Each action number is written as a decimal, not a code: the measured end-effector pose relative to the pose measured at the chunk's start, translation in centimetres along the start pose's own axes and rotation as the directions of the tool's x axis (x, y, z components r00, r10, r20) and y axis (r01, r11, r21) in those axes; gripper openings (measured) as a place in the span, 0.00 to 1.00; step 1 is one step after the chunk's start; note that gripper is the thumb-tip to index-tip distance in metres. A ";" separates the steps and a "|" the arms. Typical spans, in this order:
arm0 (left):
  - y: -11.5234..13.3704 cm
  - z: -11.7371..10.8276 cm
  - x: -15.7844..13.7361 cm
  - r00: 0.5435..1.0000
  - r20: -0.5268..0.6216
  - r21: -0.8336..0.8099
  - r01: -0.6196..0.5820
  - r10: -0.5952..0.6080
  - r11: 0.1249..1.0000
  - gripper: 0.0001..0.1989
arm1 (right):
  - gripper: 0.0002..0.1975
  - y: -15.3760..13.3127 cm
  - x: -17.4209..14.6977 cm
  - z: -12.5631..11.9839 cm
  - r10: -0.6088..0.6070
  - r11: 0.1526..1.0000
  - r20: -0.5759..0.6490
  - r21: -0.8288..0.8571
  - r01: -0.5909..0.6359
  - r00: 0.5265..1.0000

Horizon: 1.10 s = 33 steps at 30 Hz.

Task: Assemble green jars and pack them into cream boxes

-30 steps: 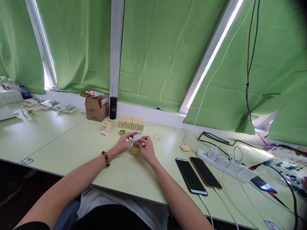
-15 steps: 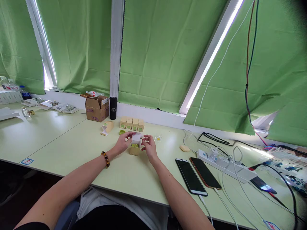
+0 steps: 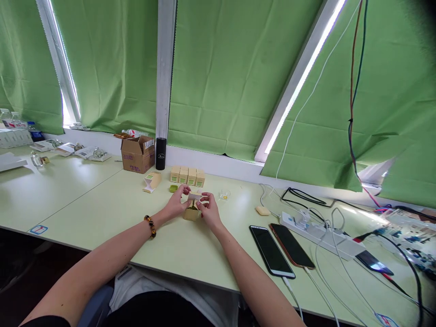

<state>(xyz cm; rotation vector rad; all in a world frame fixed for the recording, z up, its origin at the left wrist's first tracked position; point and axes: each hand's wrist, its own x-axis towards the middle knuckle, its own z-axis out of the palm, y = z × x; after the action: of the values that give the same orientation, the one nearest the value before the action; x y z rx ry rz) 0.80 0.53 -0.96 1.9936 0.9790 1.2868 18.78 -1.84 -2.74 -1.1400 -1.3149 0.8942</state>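
The pale green bench [image 3: 102, 213] carries a cardboard box [image 3: 137, 155], four small boxes [image 3: 187, 176], two phones [image 3: 282, 250] and a power strip [image 3: 323, 238].

Matt card on a smooth desk

The small box [image 3: 191, 212] looked like matt tan card with a white paper flap [image 3: 195, 196]; the desk [image 3: 102, 209] was smooth, faintly shiny laminate; two phones [image 3: 272, 250] showed glossy glass; the blinds [image 3: 221, 77] were creased cloth.

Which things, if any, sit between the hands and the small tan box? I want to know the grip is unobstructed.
Nothing visible does. Both the left hand and right hand are already at the small tan box, fingers on its white flap. The row of boxes stands behind, apart.
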 end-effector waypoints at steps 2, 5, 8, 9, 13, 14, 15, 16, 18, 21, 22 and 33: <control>-0.1 0.1 0.0 1.000 0.012 0.017 -0.004 0.004 1.000 0.18 | 0.26 0.1 0.0 0.2 -0.007 1.000 0.000 -0.022 0.007 1.000; -0.4 0.2 0.0 1.000 0.017 0.046 -0.020 0.019 0.999 0.16 | 0.25 0.0 -0.2 0.2 -0.037 0.998 0.000 -0.055 0.037 0.999; -0.6 0.3 0.0 0.998 0.031 0.042 -0.047 0.045 0.998 0.11 | 0.22 -0.4 -0.4 0.2 -0.116 0.989 -0.012 -0.093 0.114 0.993; -0.6 0.3 0.0 0.998 0.034 0.034 -0.049 0.047 0.998 0.10 | 0.20 -0.6 -0.5 0.2 -0.146 0.984 -0.019 -0.104 0.143 0.989; -0.4 0.3 0.0 0.999 0.024 0.016 -0.034 0.034 0.999 0.08 | 0.12 -1.0 -0.8 0.3 -0.225 0.967 -0.025 -0.131 0.220 0.974; -0.3 0.2 0.0 0.999 0.025 0.013 -0.035 0.034 0.999 0.07 | 0.10 -1.1 -0.9 0.3 -0.232 0.965 -0.019 -0.126 0.228 0.972; -0.2 0.1 0.0 0.999 0.029 0.010 -0.037 0.037 0.999 0.06 | 0.09 -1.2 -0.9 0.2 -0.238 0.965 -0.013 -0.116 0.235 0.971; -0.1 0.0 0.0 0.999 0.034 0.009 -0.040 0.040 0.999 0.05 | 0.09 -1.3 -1.0 0.1 -0.246 0.965 -0.008 -0.101 0.244 0.969; 0.0 -0.1 -0.1 0.998 0.041 0.017 -0.047 0.047 0.999 0.05 | 0.08 -1.6 -1.3 -0.1 -0.279 0.958 -0.011 -0.071 0.277 0.960; 0.0 -0.3 -0.1 0.997 0.046 0.042 -0.065 0.063 0.997 0.05 | 0.07 -2.0 -1.6 -0.6 -0.344 0.937 -0.015 -0.069 0.342 0.939; 0.0 -0.3 -0.1 0.997 0.045 0.051 -0.070 0.068 0.996 0.05 | 0.07 -2.1 -1.7 -0.7 -0.358 0.931 -0.011 -0.081 0.356 0.934; 1.1 -3.0 0.1 0.945 0.140 0.151 -0.314 0.294 0.937 0.05 | 0.02 -1.8 -1.7 -0.9 -0.449 0.863 0.060 -0.231 0.450 0.892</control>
<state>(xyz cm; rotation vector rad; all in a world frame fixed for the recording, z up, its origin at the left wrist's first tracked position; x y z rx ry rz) -1.67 0.19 1.12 2.3996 0.7681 1.2615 19.26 -4.00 -1.37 -0.9467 -1.6379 0.3988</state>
